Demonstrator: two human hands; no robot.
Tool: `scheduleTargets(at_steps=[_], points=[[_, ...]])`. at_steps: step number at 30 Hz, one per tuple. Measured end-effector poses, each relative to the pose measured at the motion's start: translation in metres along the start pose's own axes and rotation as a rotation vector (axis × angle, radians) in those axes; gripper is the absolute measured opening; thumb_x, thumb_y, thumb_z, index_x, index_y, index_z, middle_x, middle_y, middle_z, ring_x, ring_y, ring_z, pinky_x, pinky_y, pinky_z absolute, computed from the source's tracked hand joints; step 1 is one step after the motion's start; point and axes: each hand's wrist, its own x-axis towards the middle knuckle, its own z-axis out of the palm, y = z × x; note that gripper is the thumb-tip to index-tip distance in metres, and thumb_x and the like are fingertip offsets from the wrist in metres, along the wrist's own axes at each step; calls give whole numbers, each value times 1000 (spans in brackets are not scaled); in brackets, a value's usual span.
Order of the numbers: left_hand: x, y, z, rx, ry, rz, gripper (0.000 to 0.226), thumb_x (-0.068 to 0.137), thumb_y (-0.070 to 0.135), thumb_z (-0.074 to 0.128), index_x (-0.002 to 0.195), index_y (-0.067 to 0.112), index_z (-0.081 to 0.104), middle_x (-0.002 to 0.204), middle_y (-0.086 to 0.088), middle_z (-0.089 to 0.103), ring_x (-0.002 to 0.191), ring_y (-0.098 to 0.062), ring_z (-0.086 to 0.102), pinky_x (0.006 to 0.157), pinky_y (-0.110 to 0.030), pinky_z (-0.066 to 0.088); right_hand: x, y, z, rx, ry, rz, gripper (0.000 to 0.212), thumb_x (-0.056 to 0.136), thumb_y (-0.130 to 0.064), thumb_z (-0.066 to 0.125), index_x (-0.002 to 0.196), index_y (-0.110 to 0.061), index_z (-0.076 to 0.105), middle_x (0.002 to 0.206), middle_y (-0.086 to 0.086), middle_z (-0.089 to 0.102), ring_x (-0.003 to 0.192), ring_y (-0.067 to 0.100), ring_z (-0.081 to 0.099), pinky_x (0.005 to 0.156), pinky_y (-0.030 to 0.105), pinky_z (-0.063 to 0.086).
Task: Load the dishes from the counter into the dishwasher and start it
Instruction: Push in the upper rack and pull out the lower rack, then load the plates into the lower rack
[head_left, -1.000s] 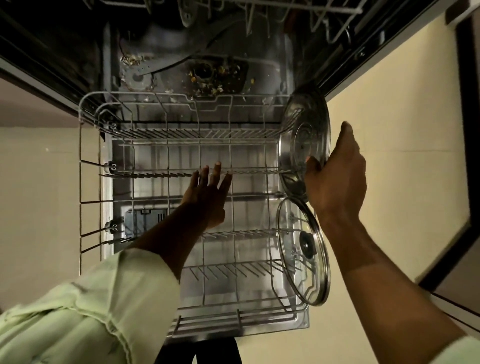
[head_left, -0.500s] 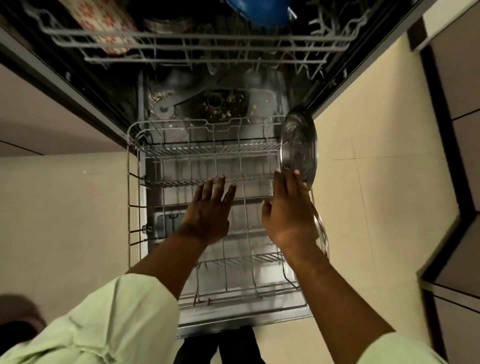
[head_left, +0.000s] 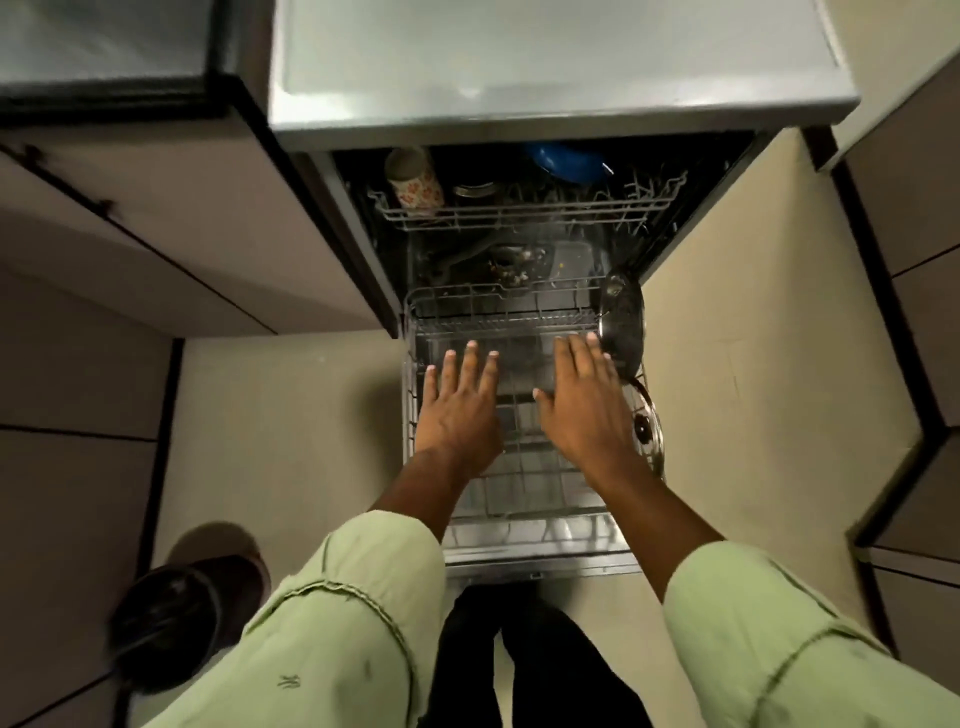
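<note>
The dishwasher (head_left: 561, 111) stands open below me, its lower rack (head_left: 498, 319) pulled out over the lowered door. A steel lid (head_left: 621, 322) stands on edge at the rack's right side, and a glass lid (head_left: 647, 428) with a dark knob stands nearer me. My left hand (head_left: 460, 410) and my right hand (head_left: 584, 405) hover flat over the rack with fingers straight, holding nothing. The right fingertips are close to the steel lid. In the upper rack (head_left: 519, 210) sit a floral cup (head_left: 415, 182), a jar and a blue bowl (head_left: 569, 161).
Brown cabinet fronts flank the dishwasher on the left (head_left: 171, 234) and right (head_left: 919, 218). A dark round bin (head_left: 171, 623) stands on the cream floor at my lower left. The open door's front edge (head_left: 540, 564) is just ahead of my legs.
My right hand let go of the steel lid and came inward over the rack, flat beside the left. My head rose and pulled back, bringing the upper rack and counter top into view.
</note>
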Motion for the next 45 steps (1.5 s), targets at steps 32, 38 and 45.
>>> scheduleTargets(at_steps=[32, 38, 45], points=[[-302, -280, -217, -69, 717, -641, 77, 98, 36, 44, 159, 24, -2, 166, -9, -6, 153, -32, -5, 123, -51, 0, -64, -415, -150, -113, 322, -920, 73, 99, -55, 35, 155, -13, 18, 163, 10, 13, 151, 25, 2, 121, 39, 1], [-343, -375, -212, -76, 653, -681, 76, 99, 36, 43, 159, 25, -3, 166, -9, -9, 152, -32, -7, 123, -51, -1, -73, -511, -121, -103, 295, -932, 72, 99, -54, 36, 156, -15, 13, 164, 9, 11, 152, 23, -1, 122, 38, -1], [-358, -457, -203, -128, 626, -713, 76, 99, 35, 45, 159, 26, -1, 166, -9, -7, 153, -31, -7, 122, -50, -1, -76, -589, -89, -126, 240, -988, 72, 100, -50, 39, 156, -16, 10, 164, 8, 8, 151, 22, -3, 119, 36, -6]])
